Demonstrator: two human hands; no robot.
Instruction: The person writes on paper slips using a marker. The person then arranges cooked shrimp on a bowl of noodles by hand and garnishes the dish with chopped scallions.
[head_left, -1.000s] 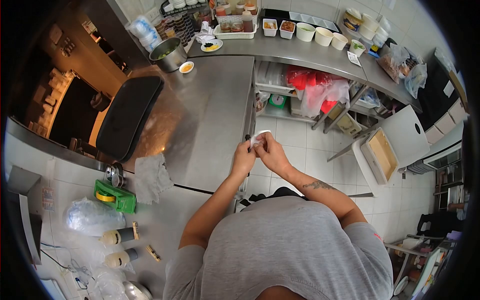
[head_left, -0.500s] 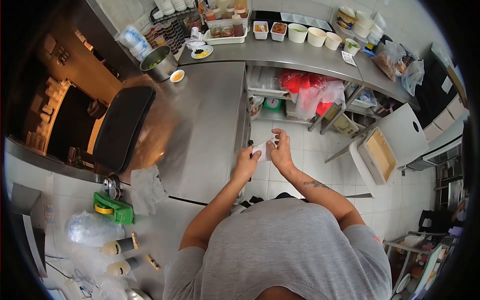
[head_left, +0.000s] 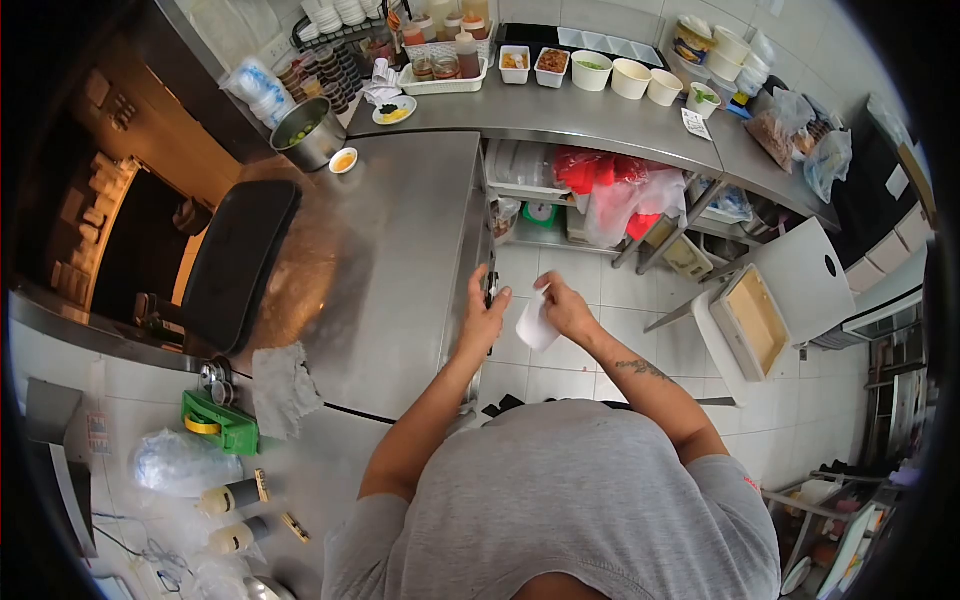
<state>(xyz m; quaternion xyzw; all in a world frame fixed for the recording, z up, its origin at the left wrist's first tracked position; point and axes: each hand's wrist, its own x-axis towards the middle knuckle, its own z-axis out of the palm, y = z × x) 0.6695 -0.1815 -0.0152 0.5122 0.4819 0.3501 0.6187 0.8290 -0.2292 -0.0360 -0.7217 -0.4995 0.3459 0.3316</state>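
A small white paper (head_left: 537,322) hangs from my right hand (head_left: 566,306), pinched between the fingers above the tiled floor. My left hand (head_left: 483,312) is beside the right edge of the steel counter (head_left: 410,250). Its thumb and fingers are apart, and it no longer touches the paper. A dark handle-like strip (head_left: 492,290) shows at the counter's edge, just behind the left fingers. Whether those fingers touch it is hard to tell.
On the back counter stand several white tubs (head_left: 630,78), a basket of bottles (head_left: 445,82) and a steel pot (head_left: 310,133). A white chair (head_left: 730,330) holding a tray is at the right. A grey cloth (head_left: 284,385) lies at the left.
My hands have moved apart. The left let go of the paper and opened, while the right keeps it, now hanging lower. The view has shifted slightly.
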